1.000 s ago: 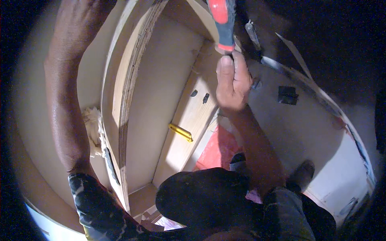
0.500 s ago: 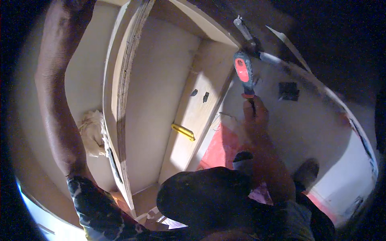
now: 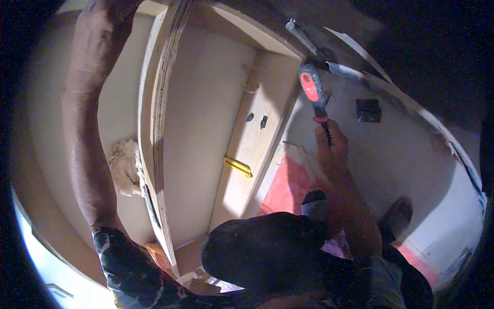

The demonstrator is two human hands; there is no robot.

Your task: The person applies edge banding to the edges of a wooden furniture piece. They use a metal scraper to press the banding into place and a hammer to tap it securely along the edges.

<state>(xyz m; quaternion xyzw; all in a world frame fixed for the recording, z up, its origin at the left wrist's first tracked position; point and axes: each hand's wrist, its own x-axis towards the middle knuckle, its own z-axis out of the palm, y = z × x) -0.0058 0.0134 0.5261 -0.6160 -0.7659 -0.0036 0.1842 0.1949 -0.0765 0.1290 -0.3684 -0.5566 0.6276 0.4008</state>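
Note:
My right hand is closed around the narrow neck of a hand tool with a black and red handle. The handle points away from me, and the tool's working end is hidden by the hand. My left arm reaches along the left side, over a pale panel. Only the back of my left hand shows at the top edge; its fingers are out of view. A yellow utility knife lies on a wooden board of an open wooden cabinet frame between my arms.
Crumpled tan cloth or paper sits beside the plywood edge. Two small black pieces are on the board. A black square lies on the pale floor, near red sheeting. A metal rod lies beyond. My dark-clad knee is low in view.
The view has shifted slightly, so the cabinet and left arm appear farther right. My right hand keeps its hold on the tool, which is tilted a little differently.

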